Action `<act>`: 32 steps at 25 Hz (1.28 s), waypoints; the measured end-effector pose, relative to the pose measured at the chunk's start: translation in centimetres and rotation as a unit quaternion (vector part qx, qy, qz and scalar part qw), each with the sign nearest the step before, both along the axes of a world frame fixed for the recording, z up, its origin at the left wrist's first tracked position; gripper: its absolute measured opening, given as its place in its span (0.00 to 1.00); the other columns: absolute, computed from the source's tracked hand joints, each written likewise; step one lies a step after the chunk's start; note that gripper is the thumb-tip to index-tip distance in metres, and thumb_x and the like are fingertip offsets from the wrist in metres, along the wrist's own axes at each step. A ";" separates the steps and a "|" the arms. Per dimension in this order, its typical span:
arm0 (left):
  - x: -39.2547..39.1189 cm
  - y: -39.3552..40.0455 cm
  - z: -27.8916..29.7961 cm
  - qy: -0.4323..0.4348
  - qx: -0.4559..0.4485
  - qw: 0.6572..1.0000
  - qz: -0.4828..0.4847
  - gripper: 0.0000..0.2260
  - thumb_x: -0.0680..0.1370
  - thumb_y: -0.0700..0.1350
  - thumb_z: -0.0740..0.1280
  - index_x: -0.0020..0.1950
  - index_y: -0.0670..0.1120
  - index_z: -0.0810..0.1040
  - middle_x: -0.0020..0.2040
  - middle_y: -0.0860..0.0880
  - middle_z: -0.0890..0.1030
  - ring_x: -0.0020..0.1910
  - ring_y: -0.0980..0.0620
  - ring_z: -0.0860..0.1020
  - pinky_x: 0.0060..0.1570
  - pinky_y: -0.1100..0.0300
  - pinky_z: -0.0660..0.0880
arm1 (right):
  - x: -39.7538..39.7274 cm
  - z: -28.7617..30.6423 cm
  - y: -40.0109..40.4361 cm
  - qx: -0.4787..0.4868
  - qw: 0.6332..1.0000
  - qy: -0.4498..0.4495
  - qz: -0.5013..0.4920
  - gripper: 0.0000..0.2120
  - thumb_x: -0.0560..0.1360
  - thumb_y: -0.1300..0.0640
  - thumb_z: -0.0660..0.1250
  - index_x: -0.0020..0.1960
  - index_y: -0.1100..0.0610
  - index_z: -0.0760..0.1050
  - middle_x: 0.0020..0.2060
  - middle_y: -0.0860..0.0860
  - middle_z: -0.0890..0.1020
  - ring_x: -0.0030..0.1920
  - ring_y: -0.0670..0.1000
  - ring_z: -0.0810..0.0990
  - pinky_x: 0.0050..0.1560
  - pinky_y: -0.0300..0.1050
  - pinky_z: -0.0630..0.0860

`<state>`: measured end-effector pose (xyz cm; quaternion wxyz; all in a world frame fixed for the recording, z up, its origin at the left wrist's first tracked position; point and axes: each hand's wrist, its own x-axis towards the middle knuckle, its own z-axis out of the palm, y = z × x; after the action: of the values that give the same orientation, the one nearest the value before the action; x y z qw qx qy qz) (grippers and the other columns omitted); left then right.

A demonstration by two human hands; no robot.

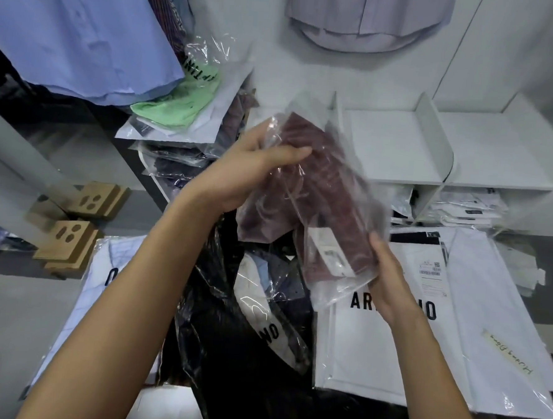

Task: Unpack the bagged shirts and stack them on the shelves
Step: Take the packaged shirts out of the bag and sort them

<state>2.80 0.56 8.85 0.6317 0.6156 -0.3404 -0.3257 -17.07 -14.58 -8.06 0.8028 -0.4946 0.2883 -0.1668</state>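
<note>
maroon shirt bag (328, 193) btwn L hand (251, 172), R hand (390, 278)

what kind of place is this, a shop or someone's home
Most likely a clothing shop or its stockroom. Dress shirts hang above, white divided shelves hold folded stock, and piles of branded bagged shirts lie around the maroon one being unpacked.

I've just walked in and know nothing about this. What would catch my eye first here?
In the middle, two hands hold up a dark red shirt in a clear bag: the left hand at its top, the right hand at its bottom. Behind stands a white shelf; below lies an open black bag.
</note>
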 end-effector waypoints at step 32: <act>-11.9 -4.2 -15.8 -0.106 0.338 0.901 -0.250 0.46 0.68 0.66 0.73 0.81 0.58 0.59 0.80 0.47 0.63 0.77 0.47 0.66 0.75 0.45 0.66 | -5.1 5.0 -5.9 -0.223 0.957 0.178 -0.045 0.08 0.81 0.64 0.67 0.55 0.55 0.81 0.47 0.52 0.88 0.49 0.53 0.88 0.45 0.42 0.82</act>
<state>-9.12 -3.60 -6.91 0.2436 0.7176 -0.4177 -0.5013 -22.19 -20.44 -3.11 0.5993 -0.6696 0.4036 -0.1721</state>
